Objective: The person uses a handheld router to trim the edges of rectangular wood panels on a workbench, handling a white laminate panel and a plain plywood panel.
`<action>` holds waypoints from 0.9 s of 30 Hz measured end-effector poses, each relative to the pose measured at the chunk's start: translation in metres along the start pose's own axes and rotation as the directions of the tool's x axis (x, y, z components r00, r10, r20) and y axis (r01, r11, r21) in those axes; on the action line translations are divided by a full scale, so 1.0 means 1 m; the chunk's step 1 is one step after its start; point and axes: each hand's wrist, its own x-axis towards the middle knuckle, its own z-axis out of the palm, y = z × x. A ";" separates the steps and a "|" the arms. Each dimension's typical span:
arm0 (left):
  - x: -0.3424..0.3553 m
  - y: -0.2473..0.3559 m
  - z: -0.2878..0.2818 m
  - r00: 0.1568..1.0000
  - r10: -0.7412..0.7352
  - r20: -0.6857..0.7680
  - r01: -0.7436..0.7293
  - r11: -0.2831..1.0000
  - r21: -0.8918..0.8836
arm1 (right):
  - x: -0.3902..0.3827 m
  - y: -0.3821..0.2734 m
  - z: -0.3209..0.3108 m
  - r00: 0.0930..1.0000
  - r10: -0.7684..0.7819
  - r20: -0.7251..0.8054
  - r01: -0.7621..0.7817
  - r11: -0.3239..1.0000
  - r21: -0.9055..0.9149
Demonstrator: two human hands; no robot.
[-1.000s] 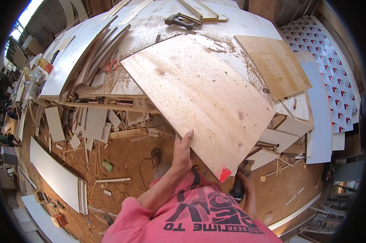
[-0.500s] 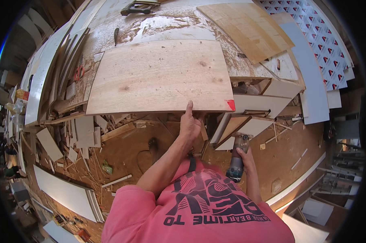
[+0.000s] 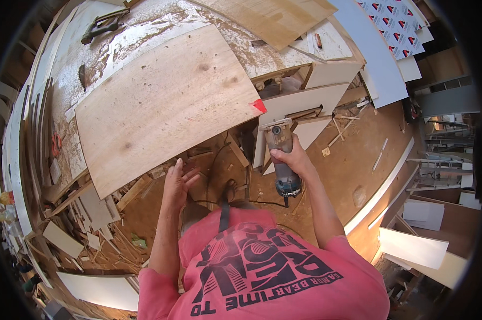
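In my right hand (image 3: 295, 159) is a trim router (image 3: 283, 152), a grey-black power tool with a clear base, its cord trailing from the teal lower end. The fingers wrap round its body, base end up, beside the workbench. My left hand (image 3: 179, 184) is off the work, fingers apart and holding nothing, just short of the near edge of a plywood panel (image 3: 161, 101). That pale panel lies flat on the workbench (image 3: 145, 26), overhanging its front. A red mark (image 3: 259, 105) colours the panel's right corner.
Black clamp-like tool (image 3: 102, 28) and red-handled scissors (image 3: 56, 145) lie on the bench. Another plywood sheet (image 3: 283, 21) rests at the back right. White boards (image 3: 305, 101) lean under the bench. Wood offcuts (image 3: 99, 234) litter the floor at left.
My left hand has let go of the panel's edge and drawn back to the left. My right hand has raised the router toward the panel's corner. The view has turned rightward.
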 end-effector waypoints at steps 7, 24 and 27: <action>-0.038 0.079 -0.173 0.776 0.552 -0.306 -0.340 0.774 0.534 | 0.024 -0.008 -0.014 0.997 0.028 0.075 -0.026 0.999 -0.026; 0.031 0.159 -0.312 0.736 0.588 -0.334 -0.047 0.536 0.843 | -0.003 -0.054 -0.006 0.995 0.103 -0.018 -0.103 0.994 -0.038; 0.031 0.159 -0.303 0.783 0.529 -0.328 -0.031 0.560 0.828 | 0.002 -0.057 -0.004 0.991 0.136 -0.002 -0.136 0.990 -0.037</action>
